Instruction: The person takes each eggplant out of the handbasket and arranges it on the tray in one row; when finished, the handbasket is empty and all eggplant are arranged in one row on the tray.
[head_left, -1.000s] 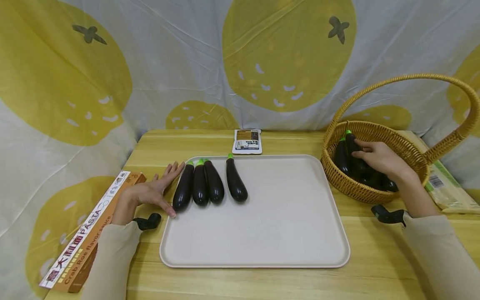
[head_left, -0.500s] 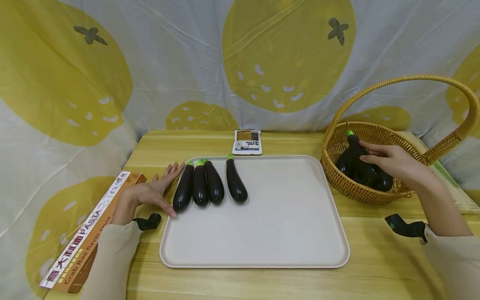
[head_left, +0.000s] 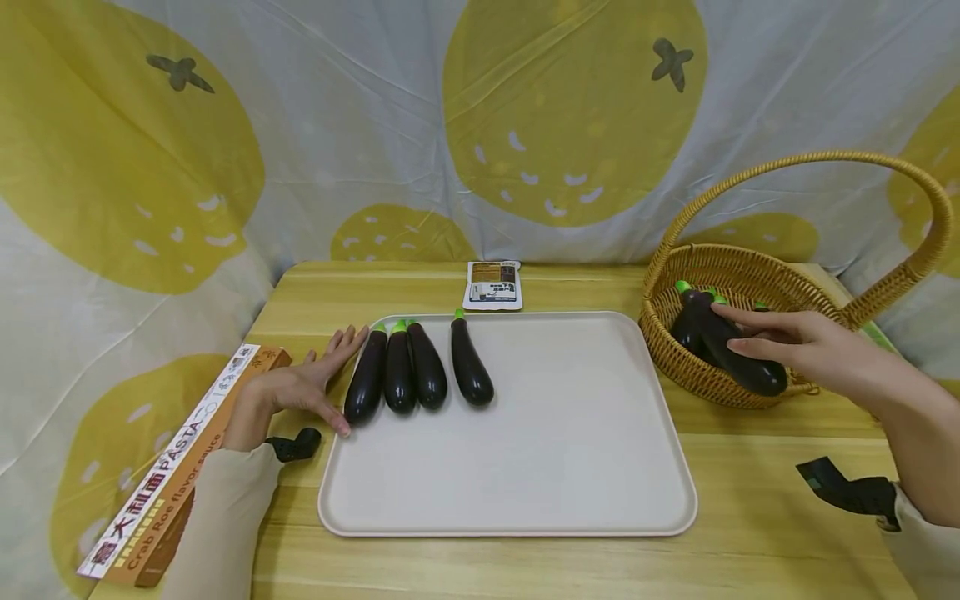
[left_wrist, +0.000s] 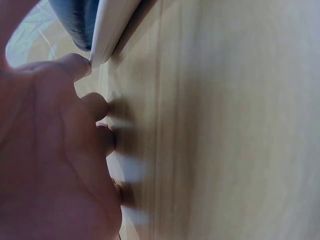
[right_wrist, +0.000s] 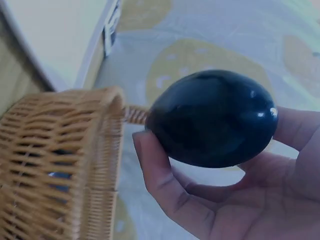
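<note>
1. Black and shiny, one eggplant (head_left: 738,354) is pinched between the thumb and the fingers of my right hand (head_left: 825,346); it is slanting, over the near part of the wicker basket (head_left: 705,385).
2. Inside this basket I see more eggplants (head_left: 686,327), partly hidden by the one which I hold.
3. My left hand (head_left: 300,387) holds nothing; its fingers are spread wide, and it touches the left edge of the white tray (head_left: 577,433).
4. On this tray, three eggplants (head_left: 401,371) lie side by side near my left hand, and a fourth eggplant (head_left: 471,367) lies a little apart, to their right.
5. Behind the tray is a small packet (head_left: 492,286); to my left, a long pasta box (head_left: 183,467) lies along the side of the wooden table (head_left: 480,567).
</note>
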